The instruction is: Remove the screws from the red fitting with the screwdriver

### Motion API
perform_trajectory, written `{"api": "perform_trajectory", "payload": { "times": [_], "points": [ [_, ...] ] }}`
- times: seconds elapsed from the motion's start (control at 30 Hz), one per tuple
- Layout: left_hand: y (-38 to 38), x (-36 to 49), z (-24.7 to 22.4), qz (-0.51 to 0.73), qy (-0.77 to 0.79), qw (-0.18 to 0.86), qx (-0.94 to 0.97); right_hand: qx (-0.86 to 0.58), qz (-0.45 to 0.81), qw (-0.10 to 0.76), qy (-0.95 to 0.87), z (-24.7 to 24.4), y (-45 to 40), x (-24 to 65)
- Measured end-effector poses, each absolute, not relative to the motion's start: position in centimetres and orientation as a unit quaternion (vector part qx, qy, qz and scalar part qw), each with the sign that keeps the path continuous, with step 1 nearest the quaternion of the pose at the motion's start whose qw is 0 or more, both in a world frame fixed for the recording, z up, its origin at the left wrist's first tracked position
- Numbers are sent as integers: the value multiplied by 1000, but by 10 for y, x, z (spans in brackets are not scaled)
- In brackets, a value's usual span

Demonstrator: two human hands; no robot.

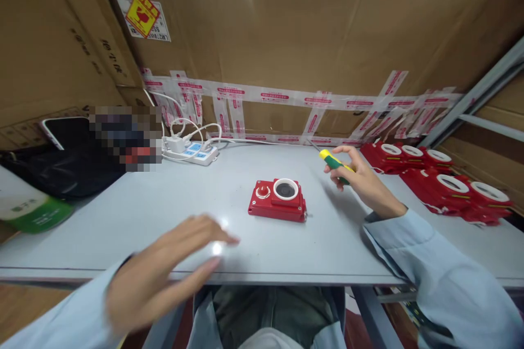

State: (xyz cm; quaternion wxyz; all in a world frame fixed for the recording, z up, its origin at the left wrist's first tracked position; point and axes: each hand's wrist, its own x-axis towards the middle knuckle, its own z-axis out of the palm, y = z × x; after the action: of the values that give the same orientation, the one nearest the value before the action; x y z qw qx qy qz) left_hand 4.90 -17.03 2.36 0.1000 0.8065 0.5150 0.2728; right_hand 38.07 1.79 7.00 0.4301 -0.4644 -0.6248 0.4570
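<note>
A red device (278,200) with a white-ringed round window and a red knob lies on the grey table (229,196), in front of me. My left hand (167,267), slightly blurred, hovers over the table's front edge at the left, its fingers apart and nothing in them. To the right of the device, my right hand (360,177) is wrapped round a screwdriver (333,161) with a green and yellow handle. Its thin shaft points up and left, away from the device.
Several similar red devices (452,185) sit at the right. A white power strip (196,154) with cables lies at the back left, near a black bag (85,166) and a green-and-white container (35,207). Taped cardboard (278,27) stands behind the table.
</note>
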Motion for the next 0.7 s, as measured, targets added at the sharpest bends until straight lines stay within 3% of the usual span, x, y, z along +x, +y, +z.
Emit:
{"api": "perform_trajectory", "payload": {
  "times": [0.1, 0.23, 0.4, 0.53, 0.7],
  "points": [
    [-87, 85, 58, 273, 416, 93, 863, -429, 454, 457, -633, 77, 17, 383],
    [-23, 113, 44, 241, 407, 106, 875, -386, 478, 465, -638, 87, 13, 385],
    [-13, 115, 18, 246, 384, 227, 861, -348, 504, 469, -636, 88, 14, 382],
    [-21, 110, 17, 255, 395, 231, 852, -358, 484, 481, -638, 80, 14, 376],
    [-28, 108, 12, 270, 389, 199, 858, -329, 538, 421, -652, 71, 12, 373]
  ]
}}
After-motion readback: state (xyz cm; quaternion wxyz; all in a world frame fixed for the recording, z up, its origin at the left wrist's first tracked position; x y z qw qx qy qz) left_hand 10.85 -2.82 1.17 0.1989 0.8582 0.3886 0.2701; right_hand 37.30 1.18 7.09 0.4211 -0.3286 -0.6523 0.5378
